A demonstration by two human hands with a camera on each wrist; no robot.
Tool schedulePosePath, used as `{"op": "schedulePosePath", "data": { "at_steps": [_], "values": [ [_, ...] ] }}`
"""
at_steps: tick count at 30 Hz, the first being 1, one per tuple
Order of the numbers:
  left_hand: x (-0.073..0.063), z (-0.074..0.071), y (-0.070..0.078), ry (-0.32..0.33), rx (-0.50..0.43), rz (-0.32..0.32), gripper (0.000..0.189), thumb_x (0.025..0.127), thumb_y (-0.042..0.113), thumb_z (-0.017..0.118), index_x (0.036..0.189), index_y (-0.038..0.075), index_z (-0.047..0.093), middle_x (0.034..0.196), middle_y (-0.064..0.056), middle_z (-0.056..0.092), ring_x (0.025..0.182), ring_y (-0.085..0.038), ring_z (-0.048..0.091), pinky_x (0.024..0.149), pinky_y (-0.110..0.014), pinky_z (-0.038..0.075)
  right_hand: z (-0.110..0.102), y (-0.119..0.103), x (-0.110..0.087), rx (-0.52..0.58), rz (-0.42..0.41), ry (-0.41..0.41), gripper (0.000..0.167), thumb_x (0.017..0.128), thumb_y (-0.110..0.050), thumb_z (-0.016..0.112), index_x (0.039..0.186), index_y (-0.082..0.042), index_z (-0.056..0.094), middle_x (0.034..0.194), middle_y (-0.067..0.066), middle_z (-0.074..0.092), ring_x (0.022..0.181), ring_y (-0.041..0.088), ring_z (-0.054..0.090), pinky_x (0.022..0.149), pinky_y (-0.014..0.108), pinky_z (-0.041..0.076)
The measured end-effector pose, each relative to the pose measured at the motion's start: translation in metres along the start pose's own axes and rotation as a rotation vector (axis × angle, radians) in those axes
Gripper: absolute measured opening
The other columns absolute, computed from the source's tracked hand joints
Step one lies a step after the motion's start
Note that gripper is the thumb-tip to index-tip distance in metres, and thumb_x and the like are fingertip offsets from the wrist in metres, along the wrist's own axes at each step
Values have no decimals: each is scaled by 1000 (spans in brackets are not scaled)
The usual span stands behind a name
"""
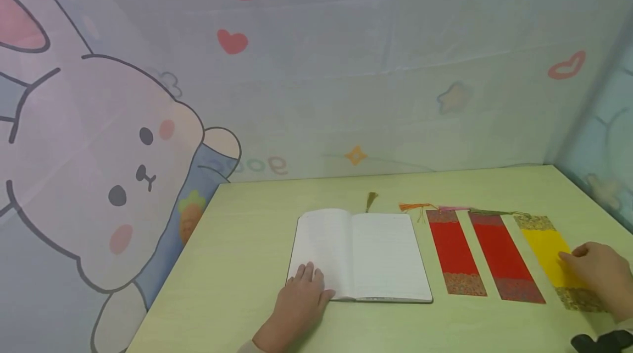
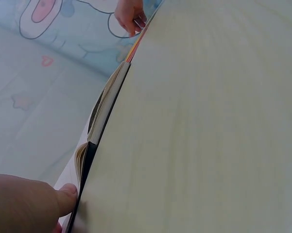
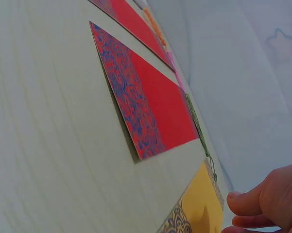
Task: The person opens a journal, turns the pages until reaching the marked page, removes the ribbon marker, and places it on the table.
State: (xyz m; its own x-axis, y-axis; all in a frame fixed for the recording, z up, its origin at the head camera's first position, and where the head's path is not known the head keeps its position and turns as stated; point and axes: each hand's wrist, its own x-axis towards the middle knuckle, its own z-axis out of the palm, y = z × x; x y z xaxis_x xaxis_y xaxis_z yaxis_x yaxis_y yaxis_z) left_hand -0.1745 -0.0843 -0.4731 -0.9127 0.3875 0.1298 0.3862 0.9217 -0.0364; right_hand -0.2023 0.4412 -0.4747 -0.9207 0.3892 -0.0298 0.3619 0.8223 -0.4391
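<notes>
1. The left hand (image 1: 303, 299) lies with fingers extended on the lower left part of the left page of the notebook (image 1: 386, 254), thumb at the near edge; it grips nothing
2. The right hand (image 1: 598, 273) is toward the right edge of the surface (image 1: 237, 243), fingers partly bent, above the right side of the yellow bookmark (image 1: 546, 243); no hold is visible, and whether a fingertip touches cannot be told
3. The yellow bookmark lies flat, last in the row and nearest the right edge, with a patterned band at each end; the right hand hides part of it
4. The notebook lies spread at two pale pages, roughly midway between the left and right edges
5. The first red bookmark (image 1: 451, 246) lies just beside the notebook, apart from it
6. The second red bookmark (image 1: 503, 248) lies between the first and the yellow one, touching neither
7. The orange tassel (image 1: 412, 207), pink tassel (image 1: 453, 208) and green tassel (image 1: 497, 211) run along the bookmarks' far ends
8. The olive tassel (image 1: 371, 200) shows between the notebook and the far edge
9. The printed backdrop (image 1: 321, 100) rises behind the far edge
</notes>
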Motion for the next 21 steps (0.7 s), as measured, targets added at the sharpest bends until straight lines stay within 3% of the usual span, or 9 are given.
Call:
{"op": "schedulePosePath", "data": {
  "at_steps": [5,13,21],
  "values": [
    [0,-1,0,4,7,7,52,94,41,48,118,-4,57,126,-21,54,118,-35,50,90,-47,46,5,-17,-5,13,-46,38,43,87,-18,61,97,22,48,90,35,52,72,40,53,58,43,47],
    [0,-1,0,-4,2,2,52,94,41,48,118,-4,57,126,-21,54,118,-36,50,90,-48,45,7,-40,-15,34,-293,69,45,88,-23,62,99,19,51,82,30,58,67,36,55,54,44,46],
    [0,-2,0,13,-2,6,51,95,41,48,117,-5,57,125,-22,54,117,-36,50,89,-48,46,8,-66,-27,95,-390,56,49,91,-32,59,104,14,53,85,25,60,70,32,57,57,43,47]
  ]
}}
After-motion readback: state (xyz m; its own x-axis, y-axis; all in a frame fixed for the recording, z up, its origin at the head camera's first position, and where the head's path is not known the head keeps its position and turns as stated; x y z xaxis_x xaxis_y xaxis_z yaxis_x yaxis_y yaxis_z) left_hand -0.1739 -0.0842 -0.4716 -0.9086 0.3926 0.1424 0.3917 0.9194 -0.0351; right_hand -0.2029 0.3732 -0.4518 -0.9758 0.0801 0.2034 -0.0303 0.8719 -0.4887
